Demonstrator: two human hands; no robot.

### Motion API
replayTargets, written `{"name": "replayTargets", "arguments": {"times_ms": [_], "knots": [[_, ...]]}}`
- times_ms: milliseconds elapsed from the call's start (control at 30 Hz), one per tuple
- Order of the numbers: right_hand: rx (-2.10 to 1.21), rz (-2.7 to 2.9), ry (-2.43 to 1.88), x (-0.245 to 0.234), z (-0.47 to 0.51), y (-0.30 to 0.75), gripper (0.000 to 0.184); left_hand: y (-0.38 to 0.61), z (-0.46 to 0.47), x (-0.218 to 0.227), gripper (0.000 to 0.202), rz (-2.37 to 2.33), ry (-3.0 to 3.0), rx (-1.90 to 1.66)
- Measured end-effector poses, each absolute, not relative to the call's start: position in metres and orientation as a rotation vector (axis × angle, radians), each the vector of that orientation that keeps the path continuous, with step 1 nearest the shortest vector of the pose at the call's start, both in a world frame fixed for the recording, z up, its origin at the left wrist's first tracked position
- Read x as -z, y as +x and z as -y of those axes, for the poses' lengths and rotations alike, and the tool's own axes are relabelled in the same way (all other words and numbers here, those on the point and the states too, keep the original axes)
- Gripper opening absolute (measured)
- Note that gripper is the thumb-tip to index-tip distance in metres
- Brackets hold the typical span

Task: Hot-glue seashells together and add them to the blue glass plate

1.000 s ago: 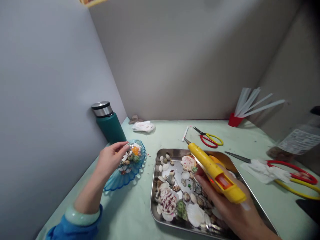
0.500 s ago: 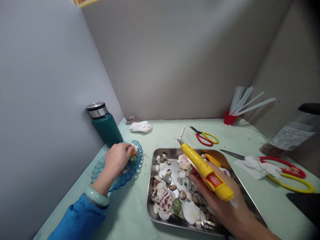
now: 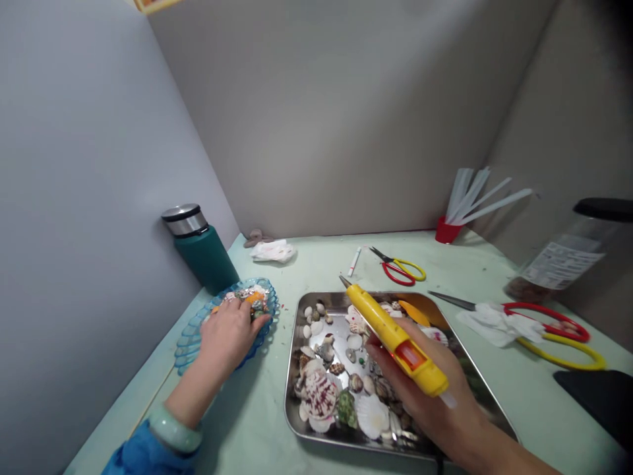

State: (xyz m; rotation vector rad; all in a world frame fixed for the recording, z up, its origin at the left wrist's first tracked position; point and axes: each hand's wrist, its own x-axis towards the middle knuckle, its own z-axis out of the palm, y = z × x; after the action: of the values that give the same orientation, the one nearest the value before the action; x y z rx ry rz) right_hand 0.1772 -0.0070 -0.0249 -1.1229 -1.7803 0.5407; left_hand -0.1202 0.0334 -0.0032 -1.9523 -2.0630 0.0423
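Half curled, the left grip (image 3: 228, 333) partly covers shells (image 3: 256, 298) in the blue dish (image 3: 186, 343) beneath it, its hold unclear; the right grip (image 3: 430, 415) wraps a glue gun (image 3: 380, 320). Best press lightly, nozzle (image 3: 345, 282) kept clear.

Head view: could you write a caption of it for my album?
Left fingers over a blue dish, right fingers holding a yellow glue gun above a metal tray of shells.

You had soft light, shading across the back wall (image 3: 336, 132), slight blur and a blackened upper-right corner.
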Motion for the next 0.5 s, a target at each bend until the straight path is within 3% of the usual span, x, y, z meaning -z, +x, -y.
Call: {"name": "replayTargets", "arguments": {"times_ms": [267,500], "knots": [[-0.504,1.807,-1.089,0.028,0.007,0.179,0.026,-0.141,-0.022,0.008,0.021,1.897,-2.083,-0.167],[-0.517,1.861,-1.083,0.027,0.007,0.179,0.028,-0.157,-0.020,0.012,0.018,1.804,-2.193,-0.162]]}}
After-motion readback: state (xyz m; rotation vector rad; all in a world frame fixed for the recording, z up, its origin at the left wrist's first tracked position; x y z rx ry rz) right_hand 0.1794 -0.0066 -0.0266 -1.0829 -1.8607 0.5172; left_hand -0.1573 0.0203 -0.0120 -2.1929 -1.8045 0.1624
